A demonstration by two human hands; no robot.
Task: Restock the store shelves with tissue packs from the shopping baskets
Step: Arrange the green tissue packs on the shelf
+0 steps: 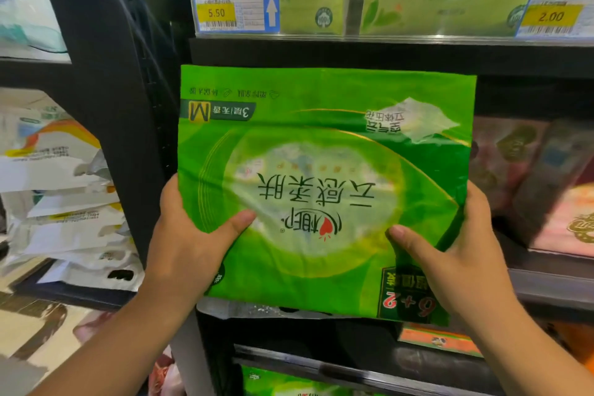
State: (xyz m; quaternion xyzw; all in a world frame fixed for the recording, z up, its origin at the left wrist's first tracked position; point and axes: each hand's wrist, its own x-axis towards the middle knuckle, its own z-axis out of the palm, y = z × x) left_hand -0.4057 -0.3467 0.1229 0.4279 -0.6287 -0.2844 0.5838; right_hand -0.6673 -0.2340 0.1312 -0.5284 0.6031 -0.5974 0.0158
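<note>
Green tissue pack (321,186) hangs upside down before the dark shelf bay (520,96), pinched at its lower sides by left hand (189,235) and right hand (459,254); slick wrap may slip, or snag the bay's upper edge.

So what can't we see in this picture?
Head view only.
Whatever stands behind the bright green plastic tissue pack: hidden by the pack.
Fingers of the left hand and right hand: behind the pack, only thumbs show.
Small print on the blue-and-yellow price label: blurred.
Pink packs: blurred, cut by right edge.
Shopping baskets: out of frame.
</note>
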